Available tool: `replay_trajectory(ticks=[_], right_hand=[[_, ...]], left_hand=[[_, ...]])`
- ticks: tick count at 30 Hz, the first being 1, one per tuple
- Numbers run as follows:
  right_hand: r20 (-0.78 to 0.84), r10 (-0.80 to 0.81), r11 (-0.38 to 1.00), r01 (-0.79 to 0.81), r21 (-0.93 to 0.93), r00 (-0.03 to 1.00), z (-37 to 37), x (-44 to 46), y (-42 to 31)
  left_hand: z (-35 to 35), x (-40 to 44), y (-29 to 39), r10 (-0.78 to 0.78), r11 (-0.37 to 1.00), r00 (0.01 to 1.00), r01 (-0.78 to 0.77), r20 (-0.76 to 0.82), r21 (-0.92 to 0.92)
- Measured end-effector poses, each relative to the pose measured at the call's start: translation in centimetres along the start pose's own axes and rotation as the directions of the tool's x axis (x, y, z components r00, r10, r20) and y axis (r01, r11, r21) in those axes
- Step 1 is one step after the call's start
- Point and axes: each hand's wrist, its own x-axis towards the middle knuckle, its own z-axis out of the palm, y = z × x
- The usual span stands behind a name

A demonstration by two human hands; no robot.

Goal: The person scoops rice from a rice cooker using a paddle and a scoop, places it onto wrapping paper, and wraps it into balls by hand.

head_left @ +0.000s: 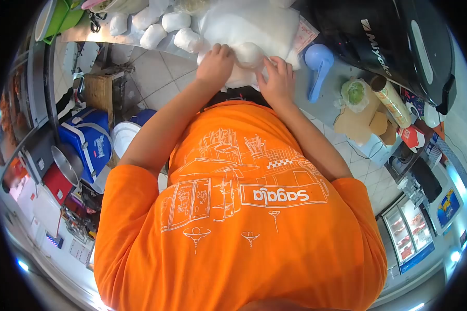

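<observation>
A rounded white bundle (pixel 249 55) lies on thin white plastic sheets (pixel 254 26) at the table's near edge. My left hand (pixel 216 65) is at the bundle's left side, its fingers curled on the edge of the plastic. On the right side, my right hand (pixel 276 79) has its thumb and bent fingers closed on the plastic. The bundle sits between both hands. Several similar white wrapped bundles, one of them nearest my left hand (pixel 188 40), rest on the table to the left.
A blue scoop (pixel 318 65) lies right of the sheets, below a black Miyako appliance (pixel 384 41). Further right are a green item in plastic (pixel 355 93) and a tall canister (pixel 390 101). A green basket (pixel 62 19) stands at upper left, a blue cooler bag (pixel 87 145) lower left.
</observation>
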Motion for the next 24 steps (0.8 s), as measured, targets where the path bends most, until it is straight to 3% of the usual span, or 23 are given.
replay_trajectory(ticks=[5,7,8,9,12,13,14,15,19,21,24], right_hand=[[0.106,-0.004,1.0,0.007,-0.025,0.994,0.3,-0.7,0.0],[0.121,-0.018,0.998,0.025,-0.058,0.992,0.2,-0.1,0.0],[0.123,-0.042,0.996,0.051,-0.075,0.992,0.3,-0.3,0.0],[0.124,-0.066,0.992,0.078,-0.094,0.99,0.2,-0.3,0.1],[0.166,-0.056,0.998,0.059,-0.014,0.984,0.1,-0.1,0.7],[0.163,-0.053,0.998,0.057,-0.016,0.985,0.3,-0.5,1.2],[0.122,-0.058,0.994,0.046,0.098,0.991,0.7,-0.7,1.9],[0.078,-0.063,0.977,0.046,0.21,0.995,0.6,-0.2,2.1],[0.026,-0.018,0.953,0.01,0.303,0.999,0.0,-0.8,0.9],[0.132,-0.012,0.997,0.001,0.082,0.991,-0.5,-0.5,-0.1],[0.169,-0.03,0.998,0.039,-0.051,0.985,-0.3,-0.3,-0.5]], left_hand=[[0.2,-1.7,1.1,-0.028,0.989,0.999,0.025,0.019,0.145],[0.6,-1.7,1.6,-0.02,0.963,0.997,0.037,-0.069,0.268],[0.8,-1.6,1.7,-0.034,0.959,0.999,0.026,0.022,0.281],[0.3,-1.5,1.7,-0.026,0.958,1.0,0.021,0.015,0.285],[-0.5,-1.6,1.8,-0.058,0.984,0.996,0.046,0.067,0.17],[-0.6,-1.7,1.7,-0.088,0.995,0.994,0.085,0.065,0.059],[-0.8,-1.5,1.5,-0.119,0.991,0.991,0.122,0.061,-0.051],[-0.7,-1.4,1.0,-0.118,0.992,0.992,0.12,0.05,-0.047],[-0.6,-2.8,1.2,-0.125,0.987,0.992,0.125,0.005,-0.105],[-0.5,-2.9,1.4,-0.106,0.991,0.994,0.108,0.021,-0.081],[-0.1,-2.3,1.6,-0.087,0.996,0.994,0.088,0.067,-0.006]])
